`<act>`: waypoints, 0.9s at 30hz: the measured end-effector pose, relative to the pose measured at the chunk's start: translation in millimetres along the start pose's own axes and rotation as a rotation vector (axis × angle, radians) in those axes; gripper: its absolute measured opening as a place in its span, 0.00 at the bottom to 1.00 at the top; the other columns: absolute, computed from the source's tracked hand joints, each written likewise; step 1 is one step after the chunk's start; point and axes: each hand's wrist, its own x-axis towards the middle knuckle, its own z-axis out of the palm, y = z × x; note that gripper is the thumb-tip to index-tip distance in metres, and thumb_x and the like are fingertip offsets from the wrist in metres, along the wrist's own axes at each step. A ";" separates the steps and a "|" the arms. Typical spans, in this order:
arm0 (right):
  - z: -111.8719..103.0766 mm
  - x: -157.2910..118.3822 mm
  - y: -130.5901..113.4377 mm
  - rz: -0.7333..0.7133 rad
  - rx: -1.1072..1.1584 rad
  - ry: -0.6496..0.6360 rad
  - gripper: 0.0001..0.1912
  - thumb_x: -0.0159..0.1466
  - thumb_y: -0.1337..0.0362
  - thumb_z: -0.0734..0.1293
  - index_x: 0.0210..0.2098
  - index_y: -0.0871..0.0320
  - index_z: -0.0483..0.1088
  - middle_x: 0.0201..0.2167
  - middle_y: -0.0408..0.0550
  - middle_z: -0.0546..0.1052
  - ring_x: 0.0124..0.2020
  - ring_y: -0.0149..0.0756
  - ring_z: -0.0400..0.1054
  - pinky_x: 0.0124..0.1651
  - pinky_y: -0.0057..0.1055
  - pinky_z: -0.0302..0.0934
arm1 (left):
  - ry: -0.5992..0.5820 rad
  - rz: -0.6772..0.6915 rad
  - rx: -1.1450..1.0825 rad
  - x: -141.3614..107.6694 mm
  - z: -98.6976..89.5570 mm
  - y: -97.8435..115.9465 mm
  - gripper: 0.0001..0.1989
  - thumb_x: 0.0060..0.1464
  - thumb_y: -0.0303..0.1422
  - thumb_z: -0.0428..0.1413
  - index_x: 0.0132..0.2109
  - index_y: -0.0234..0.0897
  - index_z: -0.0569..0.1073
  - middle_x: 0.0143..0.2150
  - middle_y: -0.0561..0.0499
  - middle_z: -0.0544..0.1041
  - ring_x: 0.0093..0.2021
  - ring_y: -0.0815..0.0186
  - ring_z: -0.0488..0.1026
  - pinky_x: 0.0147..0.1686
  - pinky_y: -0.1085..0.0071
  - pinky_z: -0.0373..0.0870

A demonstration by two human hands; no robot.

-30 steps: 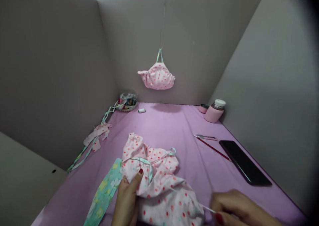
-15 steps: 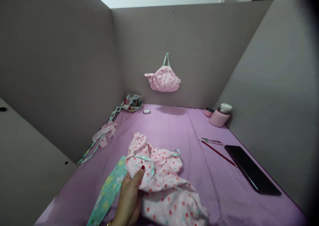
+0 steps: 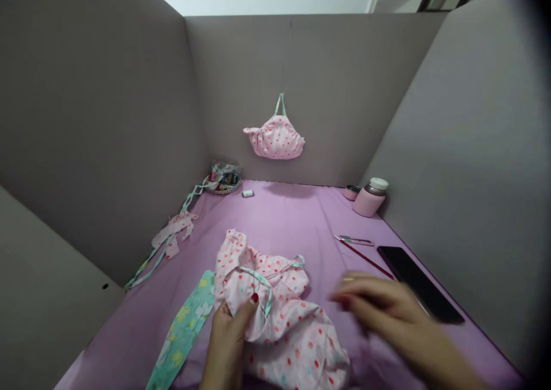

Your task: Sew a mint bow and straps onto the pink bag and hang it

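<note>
My left hand [image 3: 230,335] pinches the pink dotted cloth [image 3: 297,327] at its left part, thumb with a red nail on top. A thin mint strap [image 3: 260,281] loops over the cloth just above that thumb. My right hand [image 3: 383,309], blurred by motion, is to the right of the cloth and apart from it, fingers bent together; whether it holds something small cannot be made out. Left of my left hand lies a mint floral strip [image 3: 185,327].
A pink dotted piece [image 3: 278,137] hangs at the back wall. On the purple cloth [image 3: 293,218] are a basket [image 3: 224,180], scraps [image 3: 174,229], a white item [image 3: 247,194], a pink jar [image 3: 370,198], a small cutter [image 3: 359,241], a red stick [image 3: 365,258] and a black phone [image 3: 419,284].
My right hand has come into view at the right. My left hand still grips the cloth, its thumb slightly lower and to the right. The whole view has shifted a little.
</note>
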 end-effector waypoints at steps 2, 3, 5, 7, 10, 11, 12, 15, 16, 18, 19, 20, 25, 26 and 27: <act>34.7 25.8 8.1 0.014 -0.028 -0.092 0.06 0.58 0.65 0.64 0.30 0.58 0.74 0.25 0.45 0.72 0.25 0.29 0.63 0.24 0.24 0.56 | -0.025 0.017 0.066 -1.2 -0.3 -1.6 0.16 0.45 0.33 0.60 0.43 0.31 0.71 0.34 0.46 0.79 0.37 0.55 0.75 0.38 0.66 0.70; 51.8 36.8 12.5 0.019 -0.044 -0.112 0.05 0.57 0.66 0.65 0.30 0.58 0.73 0.24 0.44 0.72 0.24 0.29 0.63 0.25 0.24 0.55 | -0.037 0.037 0.105 -1.3 -1.7 -2.5 0.17 0.45 0.34 0.60 0.42 0.30 0.71 0.34 0.45 0.79 0.37 0.55 0.75 0.37 0.66 0.70; 78.6 52.0 19.8 0.026 -0.062 -0.099 0.04 0.56 0.69 0.64 0.28 0.60 0.71 0.22 0.43 0.71 0.24 0.28 0.62 0.26 0.24 0.54 | -0.045 0.077 0.181 -0.9 -6.3 -4.0 0.17 0.43 0.35 0.61 0.41 0.29 0.72 0.35 0.43 0.79 0.37 0.55 0.75 0.36 0.66 0.70; 92.0 58.3 24.5 0.032 -0.076 -0.086 0.05 0.55 0.70 0.62 0.24 0.61 0.69 0.21 0.42 0.69 0.23 0.27 0.61 0.26 0.23 0.53 | -0.031 0.087 0.233 -0.1 -11.2 -5.0 0.17 0.43 0.35 0.61 0.40 0.29 0.72 0.35 0.43 0.79 0.37 0.54 0.74 0.35 0.67 0.70; 92.8 58.3 28.3 0.032 -0.098 -0.108 0.05 0.55 0.70 0.62 0.22 0.61 0.65 0.18 0.40 0.66 0.21 0.26 0.58 0.24 0.23 0.50 | -0.039 0.079 0.294 2.2 -16.0 -6.6 0.16 0.43 0.35 0.60 0.39 0.29 0.73 0.35 0.42 0.79 0.38 0.54 0.74 0.37 0.66 0.70; 91.1 57.8 29.3 0.029 -0.104 -0.118 0.05 0.54 0.70 0.61 0.22 0.61 0.65 0.17 0.39 0.65 0.21 0.26 0.57 0.24 0.23 0.48 | -0.043 0.083 0.315 3.3 -16.8 -7.3 0.16 0.43 0.35 0.60 0.39 0.29 0.73 0.35 0.42 0.79 0.38 0.54 0.74 0.38 0.66 0.70; 89.4 57.4 30.5 0.029 -0.100 -0.129 0.05 0.54 0.71 0.61 0.22 0.60 0.64 0.17 0.39 0.64 0.20 0.25 0.55 0.23 0.22 0.47 | -0.046 0.089 0.336 4.4 -17.3 -8.1 0.16 0.43 0.34 0.60 0.39 0.29 0.73 0.35 0.42 0.79 0.38 0.54 0.74 0.38 0.66 0.70; 87.9 58.4 34.5 0.086 0.030 -0.146 0.05 0.53 0.71 0.59 0.21 0.60 0.61 0.16 0.37 0.60 0.19 0.24 0.52 0.22 0.22 0.46 | -0.059 0.088 0.341 7.0 -18.1 -10.4 0.15 0.43 0.33 0.60 0.39 0.29 0.73 0.35 0.43 0.79 0.38 0.54 0.74 0.37 0.67 0.69; 88.4 59.2 35.8 0.122 0.093 -0.151 0.05 0.52 0.71 0.59 0.21 0.60 0.60 0.16 0.37 0.59 0.18 0.24 0.51 0.21 0.21 0.46 | -0.066 0.073 0.314 7.4 -18.2 -10.9 0.15 0.43 0.33 0.60 0.39 0.30 0.73 0.35 0.43 0.79 0.37 0.55 0.74 0.36 0.68 0.69; 90.0 60.7 38.0 0.184 0.203 -0.160 0.05 0.53 0.69 0.59 0.21 0.59 0.59 0.16 0.37 0.58 0.17 0.23 0.51 0.20 0.21 0.46 | -0.083 0.025 0.222 7.6 -18.3 -10.9 0.15 0.43 0.33 0.60 0.39 0.31 0.73 0.35 0.44 0.79 0.35 0.57 0.74 0.33 0.69 0.70; 90.8 61.2 38.8 0.203 0.235 -0.169 0.05 0.53 0.67 0.60 0.21 0.59 0.59 0.16 0.37 0.58 0.17 0.23 0.51 0.19 0.20 0.46 | -0.092 0.004 0.171 7.6 -18.2 -10.5 0.15 0.43 0.34 0.60 0.39 0.31 0.73 0.35 0.44 0.79 0.34 0.57 0.74 0.32 0.69 0.70; 91.6 61.5 39.5 0.214 0.255 -0.179 0.06 0.54 0.66 0.61 0.21 0.59 0.59 0.16 0.37 0.59 0.16 0.23 0.51 0.19 0.20 0.46 | -0.093 -0.014 0.134 7.7 -18.1 -10.1 0.15 0.43 0.35 0.60 0.39 0.31 0.73 0.34 0.45 0.79 0.33 0.58 0.74 0.32 0.69 0.70; 94.3 61.0 43.9 0.248 0.335 -0.178 0.12 0.55 0.59 0.64 0.22 0.60 0.60 0.16 0.37 0.60 0.14 0.22 0.52 0.18 0.20 0.48 | -0.100 -0.025 0.123 9.2 -16.0 -8.3 0.17 0.41 0.36 0.63 0.38 0.29 0.74 0.32 0.43 0.79 0.34 0.57 0.75 0.35 0.68 0.70; 95.0 60.8 45.0 0.244 0.355 -0.153 0.13 0.55 0.57 0.64 0.22 0.60 0.60 0.16 0.36 0.60 0.14 0.21 0.51 0.17 0.20 0.48 | -0.109 -0.030 0.104 9.3 -15.2 -8.1 0.17 0.41 0.36 0.63 0.38 0.30 0.74 0.32 0.43 0.79 0.34 0.57 0.75 0.34 0.68 0.70; 95.9 60.5 46.0 0.234 0.374 -0.122 0.14 0.55 0.56 0.65 0.22 0.60 0.60 0.16 0.36 0.59 0.14 0.21 0.51 0.18 0.20 0.47 | -0.119 -0.039 0.076 9.2 -14.1 -7.9 0.17 0.42 0.37 0.63 0.38 0.30 0.74 0.32 0.43 0.79 0.33 0.57 0.75 0.34 0.68 0.70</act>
